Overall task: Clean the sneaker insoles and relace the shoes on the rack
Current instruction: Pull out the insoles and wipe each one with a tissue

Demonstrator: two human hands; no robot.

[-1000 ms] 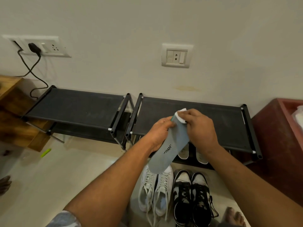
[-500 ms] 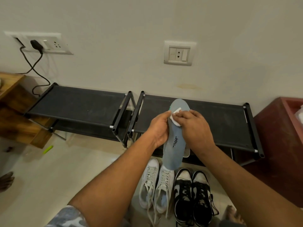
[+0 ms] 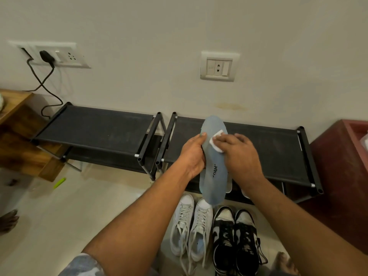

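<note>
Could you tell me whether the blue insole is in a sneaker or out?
Out: the left hand holds the blue insole up above the white sneakers; the right hand presses a wipe on it.

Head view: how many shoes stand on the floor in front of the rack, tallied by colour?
White sneakers: 2
Black-and-white sneakers: 2
Total: 4
</note>
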